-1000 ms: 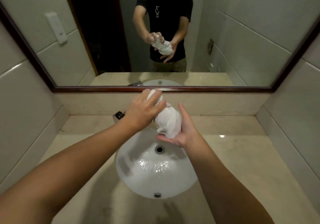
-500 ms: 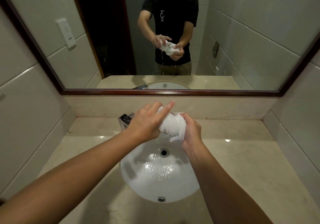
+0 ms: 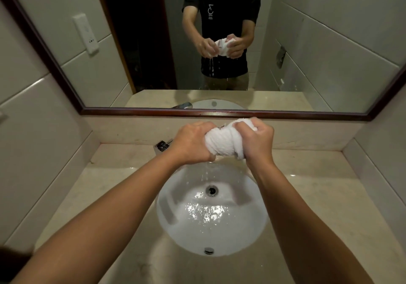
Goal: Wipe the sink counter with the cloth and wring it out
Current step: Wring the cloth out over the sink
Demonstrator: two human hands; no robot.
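Both hands, left hand and right hand, clench a white cloth, water dripping into the sink.

1. Head camera, wide-angle, looks forward and down from close above the sink, forearms reaching away from the lens.
2. It faces the wall mirror squarely; no second view shares the scene.

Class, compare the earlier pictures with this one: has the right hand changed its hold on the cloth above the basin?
Yes. The right hand, earlier open under the cloth, now has a closed grip on it above the basin.
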